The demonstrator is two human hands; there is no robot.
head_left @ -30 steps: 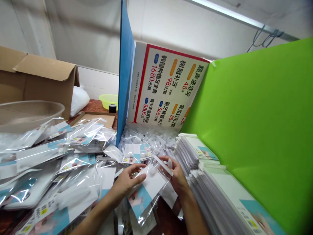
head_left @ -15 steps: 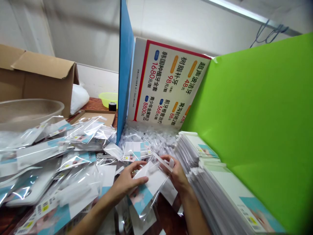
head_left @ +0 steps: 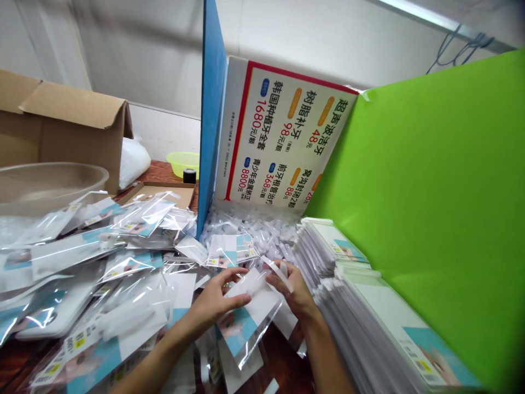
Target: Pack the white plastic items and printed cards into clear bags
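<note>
Dark reddish wood shows on the surface (head_left: pixel 283 358) at the lower middle of the frame, hemmed in by a smooth blue panel (head_left: pixel 211 126), a glossy printed board (head_left: pixel 283 142) and a broad green panel (head_left: pixel 430 191) at right. At lower centre, a clear bag (head_left: pixel 240 323) with a white and turquoise card inside lies slanted between the two hands. The left hand (head_left: pixel 219 298) rests its thumb over the bag's left side, index finger crooked toward the top; a gap shows between them, so I cannot tell whether that grip closes on the film. The right hand (head_left: pixel 293 290) has thumb and fingers together, clamped on the bag's upper corner, with a narrow white strip (head_left: pixel 279 274) curling across them. Such thin, slippery film could crease or slide if the left side is only lightly supported, and the limp strip might catch on a finger and fold badly. Loose translucent pieces (head_left: pixel 262 227), small and hard-looking, heap behind the hands and could scatter if knocked. Shiny, crinkled packets (head_left: pixel 110 279) sprawl over the left of the frame; a nudge might send them sliding. Tight, ridged stacks (head_left: pixel 377 323) at lower right, near the right forearm, could topple if an elbow brushed them.
</note>
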